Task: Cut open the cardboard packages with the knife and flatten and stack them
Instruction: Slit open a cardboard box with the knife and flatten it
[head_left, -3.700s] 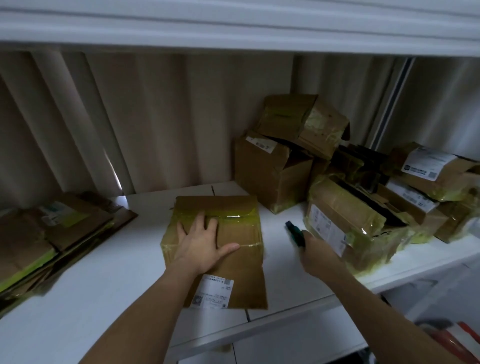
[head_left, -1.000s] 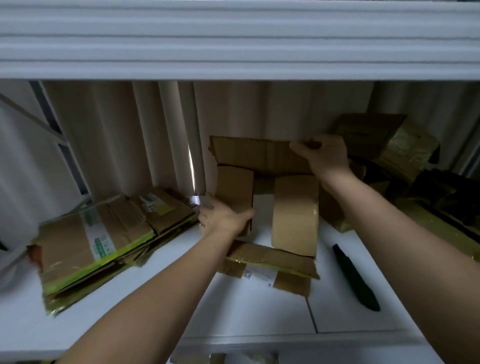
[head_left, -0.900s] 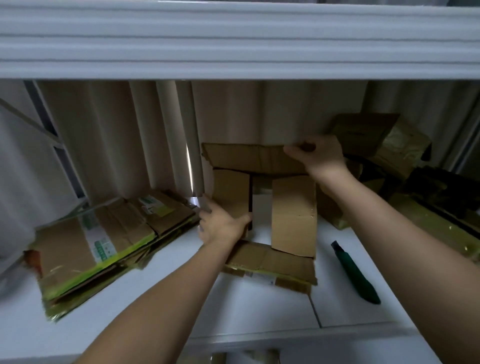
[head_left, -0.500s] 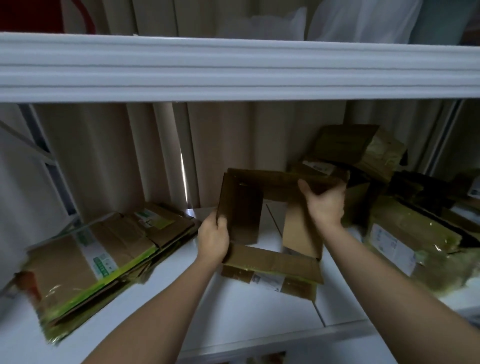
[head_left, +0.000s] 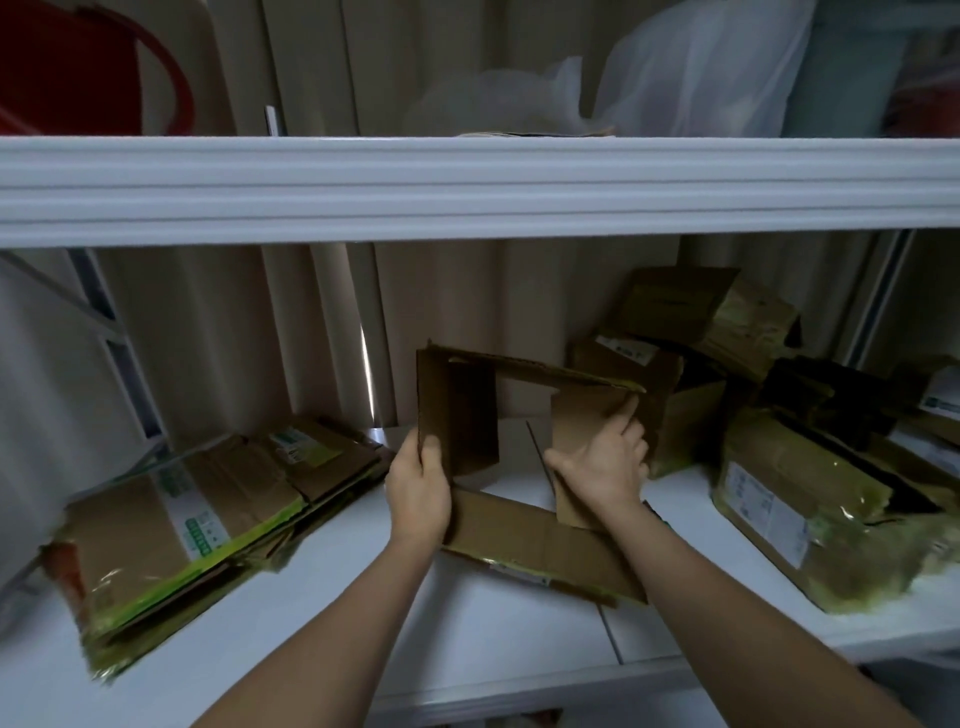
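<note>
Cardboard, in the shape of one brown opened-out box (head_left: 519, 415), is held up over the middle of the white shelf (head_left: 519, 639), its lowest flap trailing down onto the shelf near the front edge. Its flaps hang loose and I can look straight through it to the beige curtain (head_left: 208, 338) behind, so by my reckoning the cutting on this one is done; it only wants squashing flat and laying on the heap.

That heap, a pile of flattened brown cartons with green tape and white labels (head_left: 208, 509), lies toward the shelf's left end, so a fair share of the job looks finished. At the right end, though, a jumble of taped brown parcels (head_left: 779, 493) sits uncut, some stacked on one another back toward the curtain, so plenty remains. I can't spot the knife anywhere from here.

The left hand (head_left: 420, 493) grips the box's left wall, thumb wrapped over the front of the cardboard. The right hand (head_left: 605, 462) has its fingers spread against the right-hand flap with the thumb hooked round the flap's near edge, holding it. Both forearms reach in from the front edge, the hands set apart with the hollow of the box between them.
</note>
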